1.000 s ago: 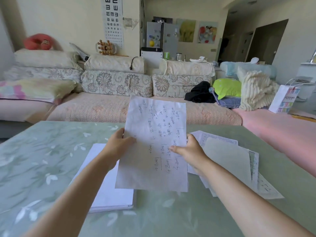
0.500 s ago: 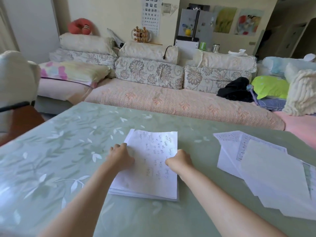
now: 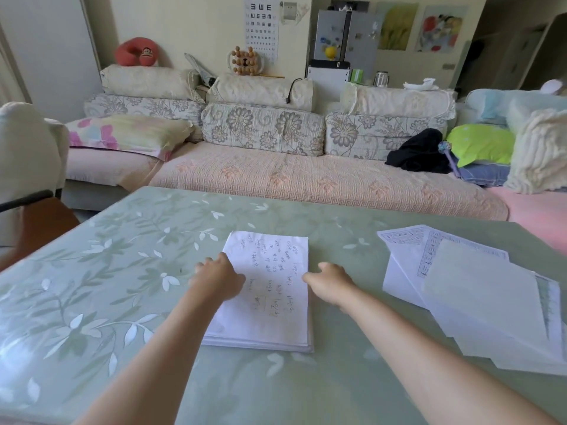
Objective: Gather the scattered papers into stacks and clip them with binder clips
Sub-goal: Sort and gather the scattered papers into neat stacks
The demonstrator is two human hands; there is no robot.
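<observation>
Green tabletop (image 3: 122, 271) | left hand (image 3: 217, 277) on stack (image 3: 270, 286), right hand (image 3: 331, 285) beside it, both loosely curled | squaring | next: gather loose sheets (image 3: 478, 289), right edge

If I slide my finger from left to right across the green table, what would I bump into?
left hand → stack of papers → right hand → loose papers
</observation>
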